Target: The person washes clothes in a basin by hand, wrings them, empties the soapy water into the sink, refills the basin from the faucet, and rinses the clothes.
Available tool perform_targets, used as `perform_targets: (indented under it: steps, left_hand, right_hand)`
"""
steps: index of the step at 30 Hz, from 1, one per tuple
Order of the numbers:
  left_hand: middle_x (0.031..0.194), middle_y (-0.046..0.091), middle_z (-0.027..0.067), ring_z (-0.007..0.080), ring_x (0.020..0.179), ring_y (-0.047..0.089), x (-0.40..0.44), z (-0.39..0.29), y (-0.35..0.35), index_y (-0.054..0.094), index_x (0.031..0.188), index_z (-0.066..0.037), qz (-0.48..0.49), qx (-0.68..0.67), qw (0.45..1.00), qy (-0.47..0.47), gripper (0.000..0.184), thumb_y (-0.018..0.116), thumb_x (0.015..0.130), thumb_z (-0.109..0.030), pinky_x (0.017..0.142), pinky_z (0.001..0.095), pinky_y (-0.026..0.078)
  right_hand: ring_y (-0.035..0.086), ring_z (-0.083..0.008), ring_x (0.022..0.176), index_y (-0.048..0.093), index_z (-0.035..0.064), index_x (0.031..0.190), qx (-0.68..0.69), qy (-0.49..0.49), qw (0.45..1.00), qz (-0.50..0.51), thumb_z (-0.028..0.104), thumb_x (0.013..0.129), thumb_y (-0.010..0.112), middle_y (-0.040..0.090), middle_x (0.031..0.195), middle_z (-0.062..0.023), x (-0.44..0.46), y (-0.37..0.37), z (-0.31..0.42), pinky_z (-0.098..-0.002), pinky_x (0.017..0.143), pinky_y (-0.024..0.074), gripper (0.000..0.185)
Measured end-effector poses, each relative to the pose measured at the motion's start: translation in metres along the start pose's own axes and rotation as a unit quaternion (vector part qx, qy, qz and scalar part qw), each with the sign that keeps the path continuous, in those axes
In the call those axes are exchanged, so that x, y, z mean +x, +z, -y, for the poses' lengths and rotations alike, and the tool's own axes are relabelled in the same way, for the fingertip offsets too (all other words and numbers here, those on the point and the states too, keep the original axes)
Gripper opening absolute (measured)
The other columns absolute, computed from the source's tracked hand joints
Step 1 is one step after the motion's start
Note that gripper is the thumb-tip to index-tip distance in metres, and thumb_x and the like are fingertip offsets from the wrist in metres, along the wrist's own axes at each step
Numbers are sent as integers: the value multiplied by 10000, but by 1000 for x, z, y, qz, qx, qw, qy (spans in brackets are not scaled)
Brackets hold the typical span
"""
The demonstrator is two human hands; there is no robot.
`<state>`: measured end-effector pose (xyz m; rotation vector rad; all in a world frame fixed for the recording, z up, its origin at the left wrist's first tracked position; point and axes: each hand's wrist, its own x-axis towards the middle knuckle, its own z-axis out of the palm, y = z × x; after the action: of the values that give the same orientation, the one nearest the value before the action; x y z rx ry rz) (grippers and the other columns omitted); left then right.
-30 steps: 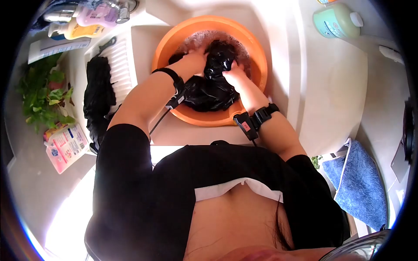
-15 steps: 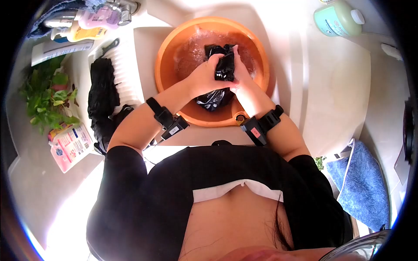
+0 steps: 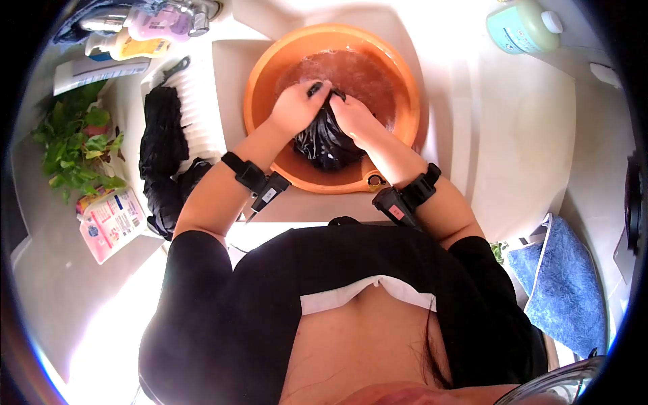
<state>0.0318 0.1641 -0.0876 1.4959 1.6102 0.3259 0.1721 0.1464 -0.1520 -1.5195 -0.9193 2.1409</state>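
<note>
Both hands are over an orange basin (image 3: 253,101) with cloudy water in it. A wet, shiny black cloth (image 3: 327,142) hangs bunched between them, its lower part resting in the near side of the basin. My left hand (image 3: 300,106) is closed on the cloth's upper left part, with a bit of black showing by the fingertips. Close beside it, my right hand (image 3: 352,116) grips the upper right part. The cloth's exact kind cannot be made out.
Left of the basin, more black cloth (image 3: 162,135) lies on a white ribbed washboard (image 3: 199,121). Bottles (image 3: 158,25) stand by the tap (image 3: 199,20), near a leafy plant (image 3: 77,142) and a pink-white pouch (image 3: 111,226). A green bottle (image 3: 523,27) and blue towel (image 3: 563,290) are at right.
The hands have turned from pressing the bundled cloth between the palms to gripping its top edge. The cloth now hangs lower and more spread toward the near side of the basin.
</note>
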Motion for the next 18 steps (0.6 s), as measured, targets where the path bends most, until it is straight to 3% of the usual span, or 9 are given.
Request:
perform_targets:
  steps: [1, 4, 7, 10, 11, 12, 14, 16, 18]
  left_hand:
    - [970, 634, 220, 355, 924, 604, 1, -1, -7, 620, 1035, -2, -30, 26, 998, -57, 388, 506, 915, -353, 827, 375, 455]
    - [917, 627, 218, 358, 894, 594, 11, 30, -28, 643, 974, 1, -94, 71, 992, -46, 437, 521, 894, -410, 851, 374, 444]
    - [893, 613, 169, 338, 879, 592, 13, 51, -53, 671, 927, -38, 43, 309, 946, 87, 477, 493, 884, -479, 795, 431, 471]
    - [889, 565, 82, 246, 925, 539, -15, 6, -51, 660, 725, -42, 162, 512, 844, 0, 477, 605, 792, -511, 828, 463, 436]
    - [1017, 539, 19, 213, 1061, 481, -15, 1, -46, 670, 824, -106, 156, 554, 818, 19, 407, 690, 714, -496, 836, 522, 413]
    - [1079, 521, 27, 236, 1109, 451, -14, -2, -39, 647, 929, -134, 120, 545, 826, 78, 437, 720, 678, -484, 856, 539, 403]
    - [1203, 487, 44, 282, 1205, 390, -10, -6, -18, 599, 1138, -192, 47, 517, 832, 196, 621, 781, 608, -459, 897, 571, 382]
    - [1429, 293, 75, 387, 1326, 224, -9, -12, 10, 365, 1378, -308, 177, 493, 813, 253, 1004, 832, 501, -454, 958, 639, 313]
    - [1519, 84, 78, 445, 1358, 108, -7, -6, 36, 261, 1426, -345, 310, 496, 764, 273, 1123, 840, 472, -470, 991, 679, 245]
  right_hand:
    - [579, -346, 1018, 486, -12, 1210, -40, -102, 994, 25, 433, 893, 467, 575, 1110, -254, 4, -3, 1, -386, 905, 424, 546]
    - [562, -360, 1060, 442, -9, 1254, -242, -96, 960, -101, 465, 852, 528, 572, 1130, -247, -24, -14, 37, -392, 929, 418, 627]
    - [408, -349, 1227, 459, -4, 1236, -159, -200, 940, -224, 392, 819, 620, 454, 1269, -243, -19, -21, 37, -401, 1025, 329, 597]
    - [383, -313, 1226, 483, 10, 1225, -12, -210, 943, -259, 342, 848, 603, 416, 1297, -199, -7, -28, 33, -396, 1036, 312, 516]
    - [386, -301, 1222, 485, 16, 1224, 36, -178, 952, -247, 345, 856, 592, 413, 1301, -186, -11, -28, 38, -388, 1030, 315, 506]
    - [389, -289, 1217, 488, 21, 1223, 84, -146, 958, -234, 349, 864, 581, 409, 1305, -174, -15, -28, 43, -380, 1024, 317, 495]
    - [391, -273, 1214, 485, 23, 1229, 127, -146, 956, -221, 360, 868, 575, 406, 1307, -163, -10, -32, 40, -374, 1009, 330, 502]
    - [396, -262, 1210, 487, 25, 1231, 147, -145, 954, -218, 364, 869, 572, 411, 1304, -156, -10, -35, 39, -372, 996, 341, 503]
    - [402, -254, 1205, 493, 27, 1229, 150, -144, 952, -225, 361, 867, 573, 423, 1296, -152, -14, -37, 43, -375, 984, 351, 499]
